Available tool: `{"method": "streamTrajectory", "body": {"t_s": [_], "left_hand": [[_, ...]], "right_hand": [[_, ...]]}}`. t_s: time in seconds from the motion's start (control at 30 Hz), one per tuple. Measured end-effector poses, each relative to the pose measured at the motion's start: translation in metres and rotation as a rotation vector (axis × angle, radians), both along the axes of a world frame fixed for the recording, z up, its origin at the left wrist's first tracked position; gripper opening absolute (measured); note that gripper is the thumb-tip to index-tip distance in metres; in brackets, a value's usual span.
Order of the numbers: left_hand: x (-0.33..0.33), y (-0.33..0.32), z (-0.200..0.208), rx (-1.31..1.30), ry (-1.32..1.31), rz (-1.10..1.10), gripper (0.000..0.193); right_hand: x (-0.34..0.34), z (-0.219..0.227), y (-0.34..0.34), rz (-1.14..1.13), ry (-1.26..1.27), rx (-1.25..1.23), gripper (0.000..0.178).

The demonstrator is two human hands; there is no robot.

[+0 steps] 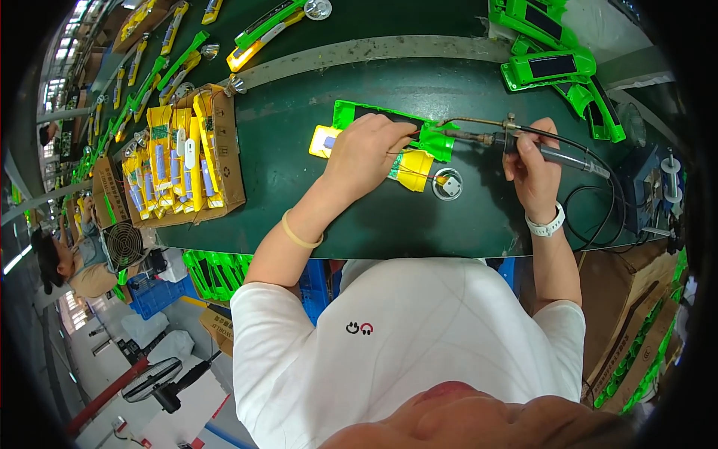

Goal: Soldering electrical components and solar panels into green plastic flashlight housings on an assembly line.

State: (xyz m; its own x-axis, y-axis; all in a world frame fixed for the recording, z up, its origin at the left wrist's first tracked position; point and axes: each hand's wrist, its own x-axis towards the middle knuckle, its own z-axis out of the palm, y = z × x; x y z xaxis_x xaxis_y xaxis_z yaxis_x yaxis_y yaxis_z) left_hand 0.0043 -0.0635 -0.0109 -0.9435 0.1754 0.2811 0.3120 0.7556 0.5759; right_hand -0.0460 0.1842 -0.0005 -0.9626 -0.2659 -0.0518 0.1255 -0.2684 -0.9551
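In the middle of the bench lies a green plastic housing [355,112] with a dark panel. Across it rests my left hand [363,153], its fingertips pinched on a thin wire [413,135] at the housing. My right hand [535,161] is closed around a soldering iron [572,159], which carries a thin metal feed tube [475,120]. The iron's tip points left, at the right end of the housing; contact is too small to tell. Partly beneath my left hand is a yellow casing [413,172], and beside it sits a round silver lamp head [447,184] with wires.
A cardboard box [232,161] of yellow casings stands to the left. Green housings [550,67] are piled at the far right. The iron's black cable [615,202] loops toward a dark blue soldering unit [639,187]. Another person [82,262] sits at the left.
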Motion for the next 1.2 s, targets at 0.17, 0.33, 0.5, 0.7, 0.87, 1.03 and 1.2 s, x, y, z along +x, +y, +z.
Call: {"method": "streamTrajectory", "body": {"t_s": [0.17, 0.33, 0.5, 0.7, 0.87, 1.03, 1.2], "left_hand": [[-0.003, -0.003, 0.006, 0.039, -0.074, 0.007, 0.01], [-0.007, -0.003, 0.014, -0.098, -0.066, -0.052, 0.005], [-0.01, -0.002, 0.013, -0.134, -0.084, -0.06, 0.006], [-0.012, -0.001, 0.012, -0.153, -0.097, -0.057, 0.007], [-0.012, -0.002, 0.012, -0.143, -0.081, -0.059, 0.007], [-0.012, 0.0, 0.014, -0.147, -0.094, -0.064, 0.006], [-0.013, -0.003, 0.01, -0.146, -0.106, -0.076, 0.006]], "right_hand": [[-0.001, -0.01, -0.004, 0.106, 0.059, 0.041, 0.02], [0.0, -0.015, -0.01, 0.164, 0.119, 0.093, 0.022], [0.0, -0.023, -0.013, 0.2, 0.141, 0.148, 0.022], [0.001, -0.026, -0.016, 0.179, 0.189, 0.249, 0.022], [0.007, -0.016, -0.003, 0.064, 0.159, 0.066, 0.022], [0.003, -0.008, -0.014, 0.065, 0.072, -0.01, 0.023], [0.001, -0.003, -0.019, 0.06, 0.107, 0.032, 0.021]]}}
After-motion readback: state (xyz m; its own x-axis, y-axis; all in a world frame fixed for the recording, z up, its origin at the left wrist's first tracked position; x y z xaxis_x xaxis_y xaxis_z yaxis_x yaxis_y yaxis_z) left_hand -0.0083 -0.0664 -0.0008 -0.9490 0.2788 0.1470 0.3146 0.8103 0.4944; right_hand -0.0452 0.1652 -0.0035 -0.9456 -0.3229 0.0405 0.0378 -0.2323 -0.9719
